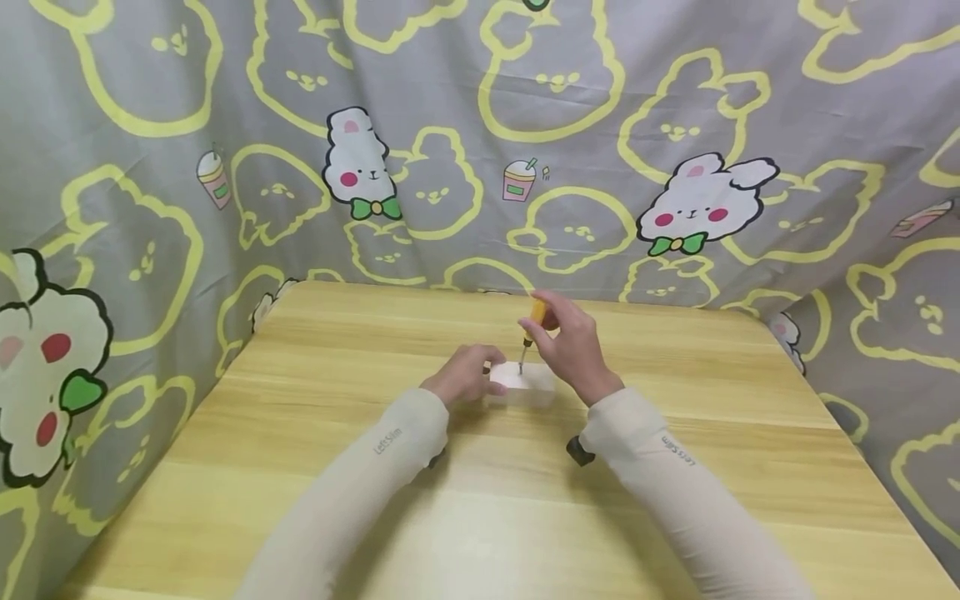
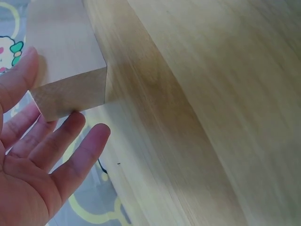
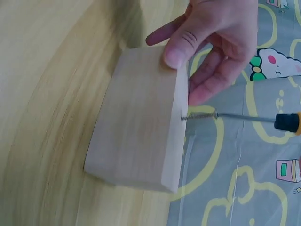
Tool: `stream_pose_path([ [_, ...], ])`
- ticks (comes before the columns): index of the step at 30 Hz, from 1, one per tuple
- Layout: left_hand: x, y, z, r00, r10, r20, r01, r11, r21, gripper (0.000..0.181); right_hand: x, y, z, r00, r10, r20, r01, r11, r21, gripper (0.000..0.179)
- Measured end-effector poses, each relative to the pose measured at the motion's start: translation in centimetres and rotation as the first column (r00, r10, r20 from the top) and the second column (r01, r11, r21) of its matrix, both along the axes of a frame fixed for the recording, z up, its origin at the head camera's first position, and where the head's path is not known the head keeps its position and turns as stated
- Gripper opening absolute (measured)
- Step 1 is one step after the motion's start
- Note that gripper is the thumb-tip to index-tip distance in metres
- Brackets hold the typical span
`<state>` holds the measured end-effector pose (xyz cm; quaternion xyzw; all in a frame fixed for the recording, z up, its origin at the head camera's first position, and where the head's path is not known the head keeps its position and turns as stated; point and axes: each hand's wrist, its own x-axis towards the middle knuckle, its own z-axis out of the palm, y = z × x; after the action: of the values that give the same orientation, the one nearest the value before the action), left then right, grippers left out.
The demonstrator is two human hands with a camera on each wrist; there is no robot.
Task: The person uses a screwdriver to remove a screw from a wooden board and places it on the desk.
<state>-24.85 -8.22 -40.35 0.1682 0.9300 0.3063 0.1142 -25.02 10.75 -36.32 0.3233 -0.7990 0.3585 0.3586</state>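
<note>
The block [image 3: 131, 117] I held was smooth, matt wood. The screw [image 3: 200, 116] was metal, rough with thread; the screwdriver shaft [image 3: 244, 117], smooth metal; the handle [image 1: 537, 312], apparently plastic. My table [image 1: 480, 525] showed wood grain, faintly glossy. My sleeves [image 1: 341, 492] and the curtain [image 1: 442, 75] were matt cloth.

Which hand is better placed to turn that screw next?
Probably the right hand: it holds the yellow-handled screwdriver, whose tip meets the screw standing against the wooden block. The left hand is occupied gripping the block's end.
</note>
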Motion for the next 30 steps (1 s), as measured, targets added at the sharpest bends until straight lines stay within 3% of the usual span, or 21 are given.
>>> stream_pose_path([
  [9,0.21,-0.11,-0.03,1.0,0.02,0.017,-0.021,0.999,0.035,0.056,-0.11,-0.18,0.02,0.999,-0.018,0.039,0.018,1.0,0.0,0.039],
  [20,0.08,-0.26,-0.06,0.999,0.027,0.025,-0.028,0.999,0.033,0.056,-0.06,-0.15,-0.01,0.997,0.05,0.062,-0.049,0.999,-0.009,0.04],
  [30,0.08,0.0,-0.02,0.999,0.021,0.036,-0.023,0.999,0.03,0.056,0.11,-0.01,0.02,0.995,0.04,0.091,-0.043,0.999,0.029,0.038],
])
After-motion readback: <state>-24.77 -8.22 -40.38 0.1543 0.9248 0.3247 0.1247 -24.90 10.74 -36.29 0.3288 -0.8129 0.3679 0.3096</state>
